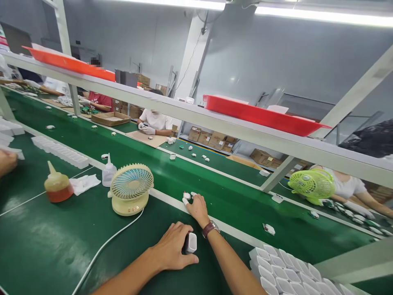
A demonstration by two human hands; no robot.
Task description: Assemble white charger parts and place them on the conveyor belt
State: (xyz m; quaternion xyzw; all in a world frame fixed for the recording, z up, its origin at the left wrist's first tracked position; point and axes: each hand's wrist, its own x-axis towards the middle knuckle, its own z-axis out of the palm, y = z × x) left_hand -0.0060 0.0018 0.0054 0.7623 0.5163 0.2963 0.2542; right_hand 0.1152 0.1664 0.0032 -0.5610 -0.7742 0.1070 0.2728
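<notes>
My left hand (pixel 175 247) is curled round a hollow white plastic housing (pixel 192 242) above the green bench; its open end faces right, and the thumb sticks out below it. Farther out, over the green belt, my right hand (pixel 198 208) has white covers on its thumb and index fingertips. Those two fingertips close on a small white part (pixel 186 196), one on either side of it. A watch is on my right wrist. Rows of similar white housings (pixel 281 270) stand at the lower right.
A cream fan (pixel 131 188) with a cable stands left of my hands, near a clear squeeze bottle (pixel 109 172) and an amber bottle (pixel 57 184). Another white part (pixel 269 229) lies on the belt. Red trays (pixel 260 114) rest on the overhead shelf. Co-workers sit across; another person's hand (pixel 7 162) is far left.
</notes>
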